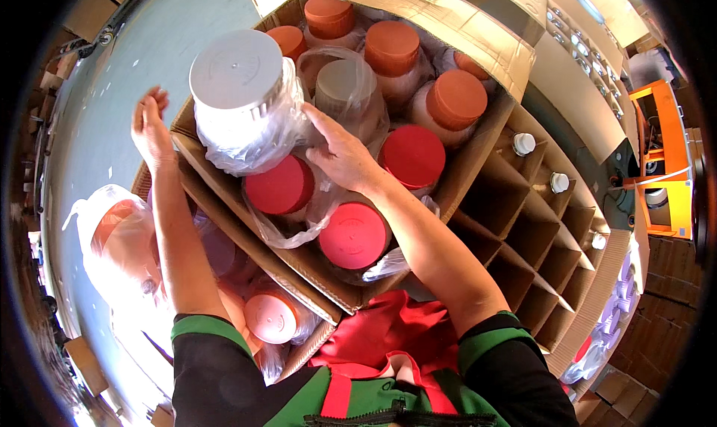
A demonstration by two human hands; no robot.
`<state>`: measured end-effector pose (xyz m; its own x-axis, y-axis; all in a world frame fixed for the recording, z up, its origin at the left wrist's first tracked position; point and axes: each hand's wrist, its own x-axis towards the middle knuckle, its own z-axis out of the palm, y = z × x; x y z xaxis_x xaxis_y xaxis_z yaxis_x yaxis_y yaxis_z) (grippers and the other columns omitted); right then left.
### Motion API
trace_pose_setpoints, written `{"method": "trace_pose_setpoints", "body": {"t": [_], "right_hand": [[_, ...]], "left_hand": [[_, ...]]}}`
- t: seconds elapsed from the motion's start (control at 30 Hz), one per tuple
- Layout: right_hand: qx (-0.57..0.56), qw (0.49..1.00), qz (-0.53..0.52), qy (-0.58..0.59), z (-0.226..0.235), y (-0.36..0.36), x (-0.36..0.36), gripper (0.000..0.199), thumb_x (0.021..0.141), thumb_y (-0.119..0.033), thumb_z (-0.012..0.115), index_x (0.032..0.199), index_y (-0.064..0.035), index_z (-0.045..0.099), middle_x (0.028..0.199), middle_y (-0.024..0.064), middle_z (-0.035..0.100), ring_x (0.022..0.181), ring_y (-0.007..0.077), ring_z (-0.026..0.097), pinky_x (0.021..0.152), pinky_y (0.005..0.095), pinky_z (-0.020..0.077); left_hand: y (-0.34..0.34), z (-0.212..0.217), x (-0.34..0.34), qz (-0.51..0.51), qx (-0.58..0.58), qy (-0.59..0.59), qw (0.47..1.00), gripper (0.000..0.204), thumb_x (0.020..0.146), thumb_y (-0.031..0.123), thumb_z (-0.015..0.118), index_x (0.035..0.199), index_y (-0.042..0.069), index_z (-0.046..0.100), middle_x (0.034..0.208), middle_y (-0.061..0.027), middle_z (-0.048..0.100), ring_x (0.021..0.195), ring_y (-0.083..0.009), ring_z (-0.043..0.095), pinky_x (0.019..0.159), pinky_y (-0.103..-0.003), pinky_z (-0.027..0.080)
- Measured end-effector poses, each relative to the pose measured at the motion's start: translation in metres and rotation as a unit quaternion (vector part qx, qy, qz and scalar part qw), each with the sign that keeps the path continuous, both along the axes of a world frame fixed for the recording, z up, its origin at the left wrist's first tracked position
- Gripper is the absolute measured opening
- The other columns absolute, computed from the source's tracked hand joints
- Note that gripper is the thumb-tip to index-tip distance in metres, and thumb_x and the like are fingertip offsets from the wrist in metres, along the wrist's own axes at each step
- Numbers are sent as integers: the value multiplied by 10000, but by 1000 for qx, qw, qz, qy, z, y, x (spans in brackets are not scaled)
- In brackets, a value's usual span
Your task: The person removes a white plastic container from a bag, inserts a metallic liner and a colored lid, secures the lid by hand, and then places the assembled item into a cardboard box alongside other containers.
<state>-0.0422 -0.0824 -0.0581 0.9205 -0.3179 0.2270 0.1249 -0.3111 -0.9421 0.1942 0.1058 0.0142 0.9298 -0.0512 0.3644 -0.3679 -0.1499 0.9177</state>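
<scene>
While your right hand (340,154) lies flat, fingers spread, against the plastic-wrapped jar with the white lid (237,76), your left hand (151,128) hangs open beyond the cardboard box (314,266), gripping nothing. That jar rides at the box's upper-left corner, above the red-lidded jars (351,233) (each in its own clear bag). Bring your left palm in against the far side so the jar sits between both hands, and press on its body rather than the loose film, which looks likely to slip. Keep it upright, clear of the divided carton (538,225) to your right.
</scene>
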Motion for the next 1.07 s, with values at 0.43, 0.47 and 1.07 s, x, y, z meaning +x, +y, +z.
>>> {"method": "trace_pose_setpoints", "body": {"t": [0.43,0.47,1.07], "right_hand": [[-391,904,-151,81,48,-86,-122,185,753,-137,649,915,-49,631,936,104,636,949,289,576,881,397,404],[-392,895,-187,104,40,-94,-132,187,745,-141,658,906,-51,631,935,98,638,961,292,570,894,406,392],[-404,887,-223,10,-14,-112,-124,179,818,-200,466,728,-88,573,902,55,628,965,258,537,985,408,287]], "left_hand": [[-74,5,-63,-127,586,-262,757,394,831,325,596,1181,145,583,1196,-85,581,1100,-274,542,969,-369,393],[-73,2,-61,-86,582,-176,789,400,826,329,595,1182,147,583,1215,-82,572,1086,-277,553,948,-364,412],[-200,-48,-29,-119,768,-392,492,333,784,299,599,1073,143,654,1139,-72,597,1109,-274,491,932,-530,370]]}}
